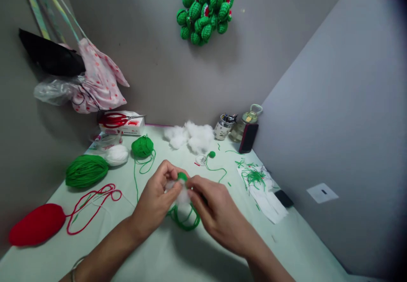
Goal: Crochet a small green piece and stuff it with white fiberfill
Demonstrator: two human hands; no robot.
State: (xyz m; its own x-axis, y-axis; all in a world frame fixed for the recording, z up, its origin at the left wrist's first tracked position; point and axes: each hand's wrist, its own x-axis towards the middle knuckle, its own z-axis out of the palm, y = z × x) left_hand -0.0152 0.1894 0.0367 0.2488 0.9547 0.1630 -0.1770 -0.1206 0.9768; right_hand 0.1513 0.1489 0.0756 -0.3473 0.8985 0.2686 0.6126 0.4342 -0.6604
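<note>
Between my hands is a small green crocheted piece [182, 176], with a tuft of white stuffing [183, 196] at it. My left hand [158, 193] is closed around the green piece, thumb and fingers pinching it from the left. From the right, my right hand [211, 203] pinches at the stuffing beside the piece; its fingertips partly hide what they grip. Loops of green yarn [187, 224] hang or lie just below the hands. A strand runs from the left toward a green yarn ball [142, 146] farther back.
A fluffy stuffing pile [193, 137] lies at the back. On the left are a green skein [86, 171], a white ball [116, 155], red yarn [38, 224] and red scissors [116, 120]. Right are a pen cup [223, 128], bottle [241, 131], phone [249, 138] and yarn scraps [254, 178].
</note>
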